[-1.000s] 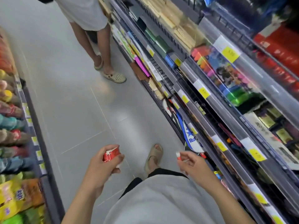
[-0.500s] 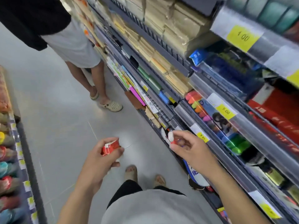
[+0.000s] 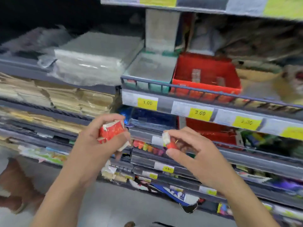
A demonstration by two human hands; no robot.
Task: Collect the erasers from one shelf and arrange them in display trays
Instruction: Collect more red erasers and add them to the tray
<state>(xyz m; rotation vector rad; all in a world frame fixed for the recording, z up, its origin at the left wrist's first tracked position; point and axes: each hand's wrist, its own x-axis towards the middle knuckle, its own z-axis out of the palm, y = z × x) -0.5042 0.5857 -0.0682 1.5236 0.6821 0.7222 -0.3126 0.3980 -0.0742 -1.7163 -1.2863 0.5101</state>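
My left hand [image 3: 96, 145] grips a small red and white eraser box [image 3: 111, 131] in front of the shelves. My right hand [image 3: 195, 153] pinches a single white eraser in a red sleeve [image 3: 169, 141] between thumb and fingers. Both hands are raised at chest height, a hand's width apart. On the shelf above stands a red display tray [image 3: 180, 91] holding a few small upright erasers [image 3: 196, 75]. A green and white tray [image 3: 147, 86] stands to its left, with only its pale floor showing. The picture is blurred by motion.
Yellow price labels [image 3: 147, 102] run along the shelf rails. Clear plastic packs [image 3: 91, 63] and stacks of brown envelopes [image 3: 62, 97] fill the shelves at left. Coloured markers [image 3: 147, 147] sit lower down. Another person's foot [image 3: 18, 190] shows at the lower left on the grey floor.
The view swung from the aisle floor up to the shelves. Both hands rose and came closer together, keeping the box and the eraser; the red and green trays came into view.
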